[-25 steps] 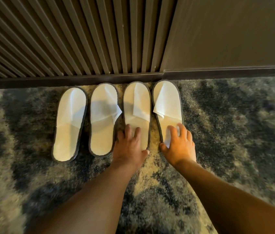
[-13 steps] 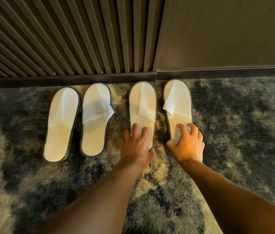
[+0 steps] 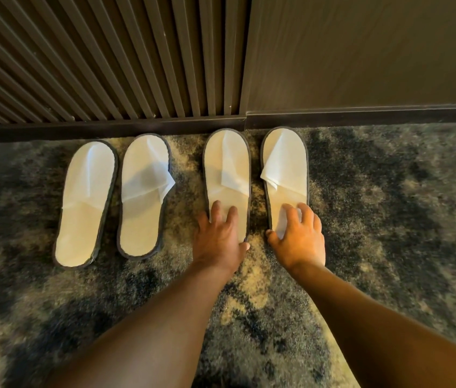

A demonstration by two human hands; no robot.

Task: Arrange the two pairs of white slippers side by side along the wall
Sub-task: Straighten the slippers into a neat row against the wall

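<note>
Several white slippers with dark rims lie toes to the wall on the carpet. The left pair, a far-left slipper [image 3: 84, 208] and its mate [image 3: 143, 203], lies untouched, tilted slightly. My left hand [image 3: 218, 239] rests on the heel of the third slipper [image 3: 225, 163], thumb at its right edge. The heel of the fourth slipper [image 3: 285, 163] is under my right hand [image 3: 299, 239], thumb on its left rim. A strip of carpet separates the two pairs.
A dark baseboard [image 3: 137, 127] runs along the wall, under a slatted panel [image 3: 109, 57] on the left and a plain panel [image 3: 361, 51] on the right. Mottled dark and beige carpet [image 3: 389, 219] spreads all around the slippers.
Both hands have slid the right pair of slippers to the right. The four slippers stood close together before; a gap now separates the two pairs.
</note>
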